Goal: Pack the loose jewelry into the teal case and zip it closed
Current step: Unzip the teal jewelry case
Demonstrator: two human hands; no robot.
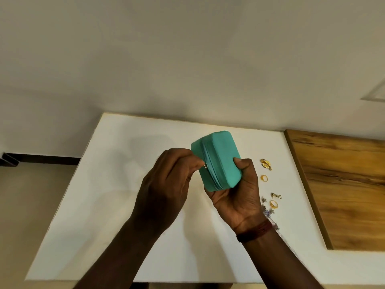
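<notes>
Currently the teal case [220, 161] is lifted off the white table [125, 163] and tilted. The right hand [239, 197] cups it: palm under the near end, thumb wrapped over the right face, fingers hidden behind.

The left hand [166, 184] is curled, thumb and forefinger pinching the zipper pull [205, 166] about mid-seam on the case's left side. The zip looks closed along the visible run; can't tell past the corners.

Nothing packed yet. All on the table, right of the case:
- gold pendant [266, 163]
- gold ring [264, 178]
- earring [276, 195]
- second ring [273, 204]
- silvery pieces [268, 211], partly hidden by the right wrist

Handling, my read:
- **Case:** light, fabric-covered semi-stiff shell, grippy. Hold it across the body, clear of the seam, or the grip pinches the zip track.
- **Pull:** tiny, fingertip pinch only.
- **Jewelry:** featherweight. Rings may roll on the smooth top. Pendant and earring look delicate, so pick them up by the edges.
</notes>
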